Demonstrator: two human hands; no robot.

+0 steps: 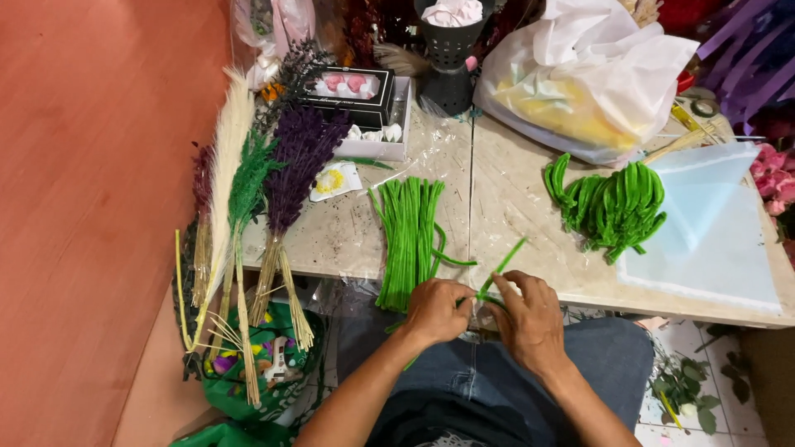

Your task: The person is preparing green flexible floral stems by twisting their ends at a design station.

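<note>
2 hands meet at the near edge of the counter (513,207), over the person's lap. Left hand (435,310) and right hand (530,319) both pinch 1 green fuzzy stem (501,269), a pipe-cleaner-like wire; its free end angles up and to the right, away from the fingers. Each grip is clenched on the stem, fingertips close together, with the lower part hidden behind the hands.

Judgement on the step: it looks like bending or twisting the wire. To do it well, keep the 2 pinch points tight beside each other so the bend forms where wanted, and steady the free end so it does not whip round.

Just beyond the left hand lies a bundle of straight green stems (406,240), near edge overhanging the counter. Farther right sits a heap of bent green stems (613,203), touching a pale blue sheet (712,240).

At the left edge: dried purple sprigs (298,165), a green sprig and cream pampas grass (225,157), stalks hanging off the counter. Far side: a black box of pink flower heads (348,87), a dark mesh pot (450,54), a white plastic bag (588,74). Pink roses (774,178) at the right margin.
</note>
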